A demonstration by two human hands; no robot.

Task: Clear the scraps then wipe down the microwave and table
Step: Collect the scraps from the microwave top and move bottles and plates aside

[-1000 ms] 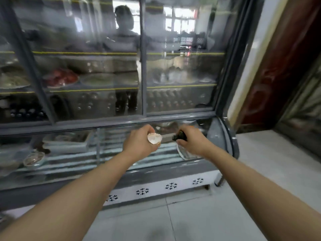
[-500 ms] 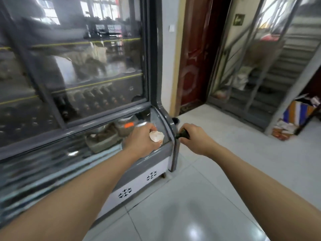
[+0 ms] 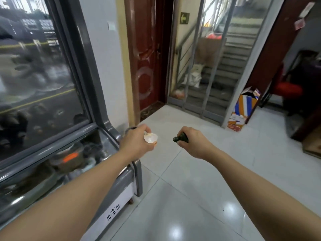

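Note:
My left hand (image 3: 135, 142) grips a pale, whitish scrap that looks like an eggshell (image 3: 150, 137), its open side showing past my fingers. My right hand (image 3: 193, 143) is curled round a dark green scrap (image 3: 180, 138) whose end sticks out to the left of my fist. Both hands are held out in front of me at chest height, a short gap apart, above the white tiled floor. No microwave or table is in view.
A grey glass-fronted display fridge (image 3: 119, 178) fills the left side, its corner just below my left hand. Ahead stand a dark red door (image 3: 147, 54), a metal gate before a staircase (image 3: 213, 66) and a striped cardboard box (image 3: 243, 108). White floor tiles (image 3: 191, 197) stretch ahead.
The view has swung right, from facing the fridge front to its right end and the hallway. Both hands keep hold of their scraps in the same pose.

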